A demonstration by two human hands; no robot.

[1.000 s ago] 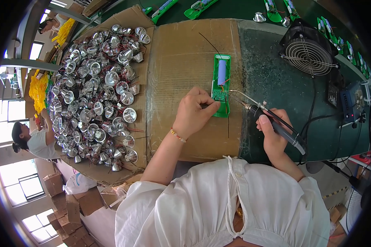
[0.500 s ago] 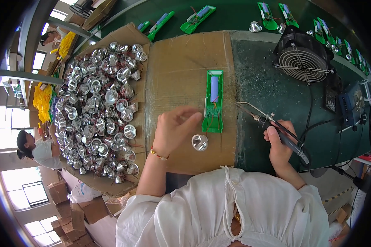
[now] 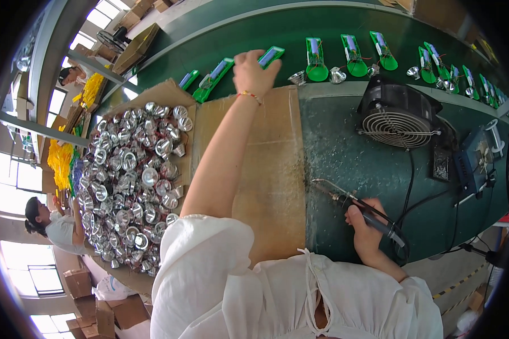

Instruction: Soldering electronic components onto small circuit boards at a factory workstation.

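Far up the green work surface, my left hand point(image 3: 251, 72) reaches over a green plastic housing with a blue battery cell point(image 3: 272, 55). Its thumb and fingers are apart on either side of the housing, covering the near end; no closed grip shows. My right hand point(image 3: 367, 226) is closed around a soldering iron point(image 3: 379, 222), pointing up-left over the dark green mat. A thin bent metal tube point(image 3: 332, 185) runs beside its tip. Right of my left hand lies another green housing point(image 3: 316, 62), with a silver reflector cup point(image 3: 297, 78) beside it.
A cardboard box heaped with silver reflector cups point(image 3: 131, 175) stands at left. Brown cardboard point(image 3: 271, 186) covers the middle. A black fan point(image 3: 398, 113) and a blue bench unit point(image 3: 474, 158) stand right, with cables. More green housings point(image 3: 382, 51) line the back. A co-worker point(image 3: 56, 223) sits at far left.
The housing and reflector cup from the cardboard now lie on the back surface. My left hand has moved far forward to another housing. My right hand still holds the iron; the view has shifted.
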